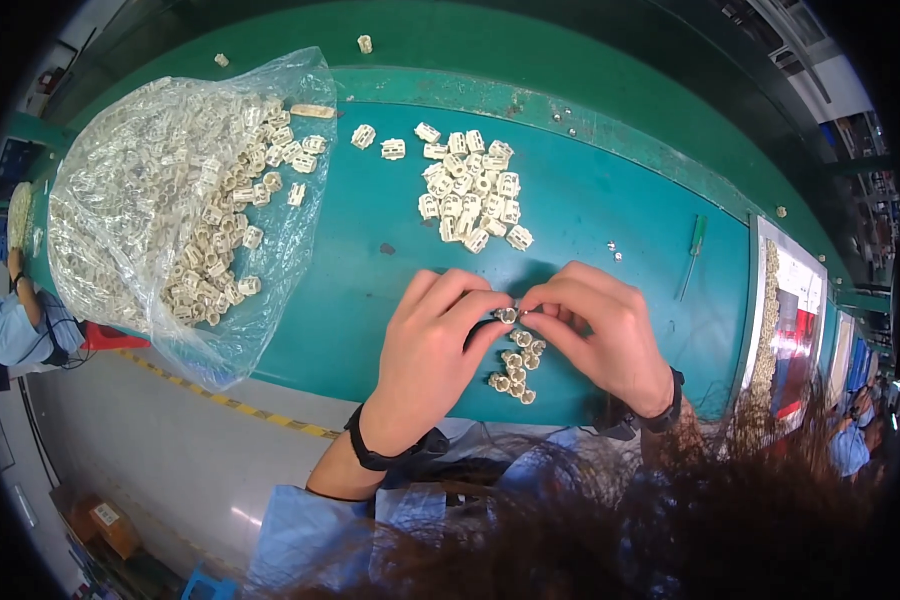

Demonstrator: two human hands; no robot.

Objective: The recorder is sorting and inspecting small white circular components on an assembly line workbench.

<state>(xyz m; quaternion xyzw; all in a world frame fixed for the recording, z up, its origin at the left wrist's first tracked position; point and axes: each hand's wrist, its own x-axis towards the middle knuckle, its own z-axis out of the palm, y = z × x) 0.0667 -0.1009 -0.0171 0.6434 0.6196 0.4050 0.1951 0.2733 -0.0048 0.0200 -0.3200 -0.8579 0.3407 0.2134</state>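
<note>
Just above the small pile [515, 370] on the green counter [610, 215], our left hand [430, 350] and right hand [600, 335] pinched one cream connector [508, 315]; we judged a slipping fingertip could drop it.

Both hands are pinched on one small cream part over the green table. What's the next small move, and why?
Probably set the small cream part down with the small cluster just below the hands. The left hand and right hand meet on it at their fingertips, and that cluster lies closest; the loose pile and clear bag sit farther off.
</note>
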